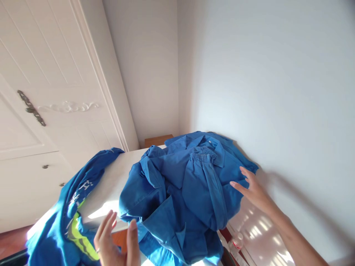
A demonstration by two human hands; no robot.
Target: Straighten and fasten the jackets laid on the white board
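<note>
Heap of crumpled blue cotton work clothes [183, 192] sits on white tabletop [111, 188], centre. Right hand [253, 190], fingers spread flat, touches heap's right edge. Left hand [116, 244], fingers open, hovers near heap's front-left. Blue jacket with yellow-green stripe [69, 214] hangs off table's left.

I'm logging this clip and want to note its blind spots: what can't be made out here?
- Head view: the left hand is cut off by the bottom edge; its palm is unseen.
- The white tabletop is largely hidden under the blue garment pile.
- White lettering on the hanging blue garment is creased, unreadable.
- The right hand touches the pile; any grip is unclear.
</note>
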